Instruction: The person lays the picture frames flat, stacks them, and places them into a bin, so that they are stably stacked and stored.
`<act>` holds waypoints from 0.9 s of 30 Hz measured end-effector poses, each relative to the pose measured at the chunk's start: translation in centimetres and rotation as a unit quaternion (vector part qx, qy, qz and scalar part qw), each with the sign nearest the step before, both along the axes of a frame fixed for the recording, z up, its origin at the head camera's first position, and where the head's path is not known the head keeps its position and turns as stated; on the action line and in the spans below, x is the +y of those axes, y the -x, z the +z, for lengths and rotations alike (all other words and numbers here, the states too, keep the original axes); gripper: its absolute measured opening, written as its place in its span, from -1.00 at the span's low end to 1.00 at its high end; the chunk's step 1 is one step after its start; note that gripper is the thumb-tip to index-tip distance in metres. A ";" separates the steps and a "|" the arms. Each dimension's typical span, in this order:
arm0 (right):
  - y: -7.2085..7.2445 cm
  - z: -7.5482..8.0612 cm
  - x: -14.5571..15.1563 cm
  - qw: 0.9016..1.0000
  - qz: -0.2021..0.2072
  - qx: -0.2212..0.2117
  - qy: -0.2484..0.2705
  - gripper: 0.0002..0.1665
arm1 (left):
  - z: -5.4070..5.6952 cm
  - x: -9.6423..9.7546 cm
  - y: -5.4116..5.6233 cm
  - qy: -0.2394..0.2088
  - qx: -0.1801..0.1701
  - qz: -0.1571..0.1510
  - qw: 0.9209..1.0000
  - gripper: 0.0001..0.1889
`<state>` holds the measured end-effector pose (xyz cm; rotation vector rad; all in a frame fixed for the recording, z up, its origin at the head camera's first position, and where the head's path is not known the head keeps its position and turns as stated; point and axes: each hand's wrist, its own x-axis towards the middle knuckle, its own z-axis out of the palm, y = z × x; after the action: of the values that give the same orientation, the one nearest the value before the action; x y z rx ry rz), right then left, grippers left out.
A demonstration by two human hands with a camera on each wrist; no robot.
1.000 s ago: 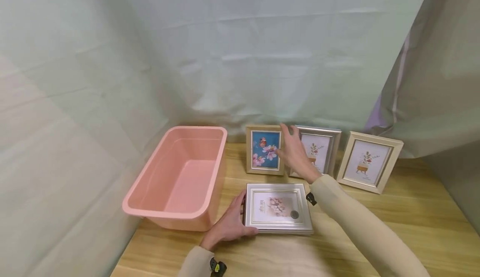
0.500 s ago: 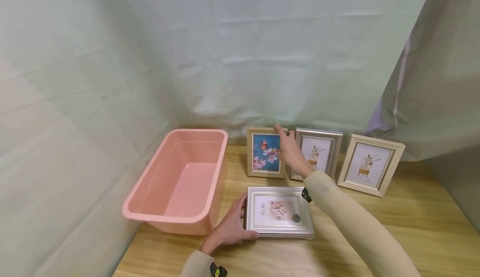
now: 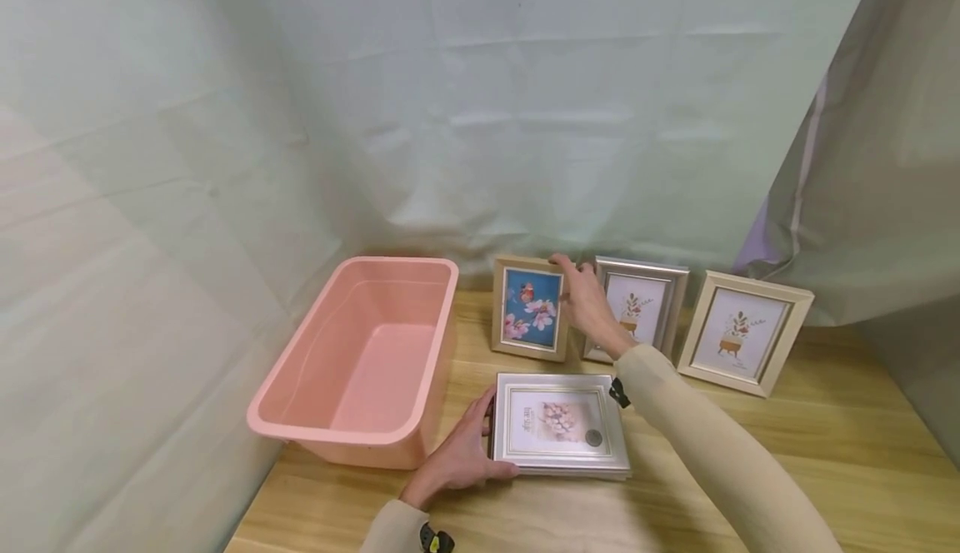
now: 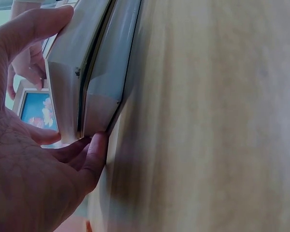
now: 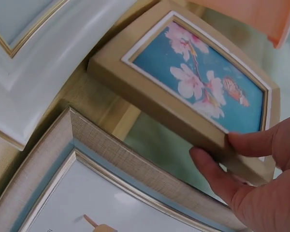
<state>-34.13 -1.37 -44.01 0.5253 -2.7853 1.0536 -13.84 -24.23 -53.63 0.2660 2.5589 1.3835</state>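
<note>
A tan picture frame (image 3: pixel 498 307) with pink blossoms on blue stands near the back wall. My right hand (image 3: pixel 588 299) pinches its upper right side; in the right wrist view the thumb (image 5: pixel 253 143) lies on its front and another finger is at its side edge. Nearer me, a silver picture frame (image 3: pixel 555 463) lies flat on top of another frame (image 4: pixel 111 67), face up. My left hand (image 3: pixel 465 453) holds this stack by its left end, thumb along the front side and fingers at the far left corner.
An empty pink plastic tub (image 3: pixel 375 370) stands left of the frames. To the right, a silver-brown frame (image 3: pixel 678 303) and a cream frame (image 3: pixel 783 345) stand upright on the wooden table (image 3: pixel 847 453). Pale cloth (image 3: pixel 525 120) hangs behind.
The tan frame has turned slightly and leans a little, with my right hand moving along with it. My left hand stays on the flat stack.
</note>
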 end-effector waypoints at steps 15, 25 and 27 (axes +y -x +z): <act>-2.3 0.4 1.2 0.996 0.016 0.069 0.053 -0.15 | 0.0 0.1 -0.1 0.003 0.000 0.002 1.000 0.41; -4.8 1.4 2.8 0.976 -0.010 0.039 0.214 -0.15 | 0.1 0.0 -0.2 0.003 0.001 0.004 1.000 0.40; -5.5 1.6 3.2 0.971 -0.016 0.031 0.237 -0.16 | 0.0 0.0 -0.2 0.001 0.001 0.004 1.000 0.40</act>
<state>-28.62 1.82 -42.40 0.4365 -2.3537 1.5933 -13.66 -24.25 -53.62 0.2575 2.5651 1.3843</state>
